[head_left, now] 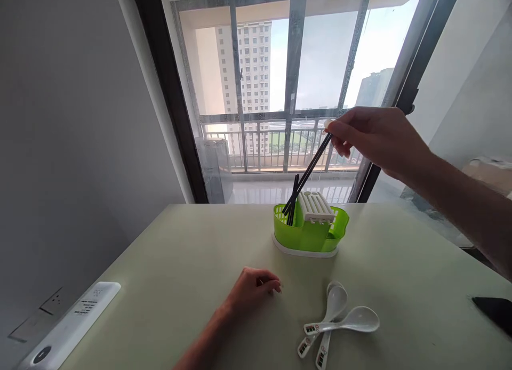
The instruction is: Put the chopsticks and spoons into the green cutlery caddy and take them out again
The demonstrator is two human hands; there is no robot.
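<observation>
My right hand [360, 133] is raised above the green utensil holder [310, 239], pinching the upper ends of black chopsticks [317, 159]. These slant down to the left, their lower ends at the holder's left compartment. Other black chopsticks [295, 191] stand nearly upright in that same compartment. A white slotted piece [317, 206] tops the holder's middle, and a white base [306, 252] lies under it. On the table, my left hand [260, 284] rests with fingers curled and nothing visible in them. To its right lie three crossed white spoons [360, 319], overlapping one another.
The pale table [180, 263] reaches to a glazed window [260, 103] behind the holder. A white power strip [86, 311] lies along the left wall. A dark object [496, 311], partly cut off, sits at the right edge.
</observation>
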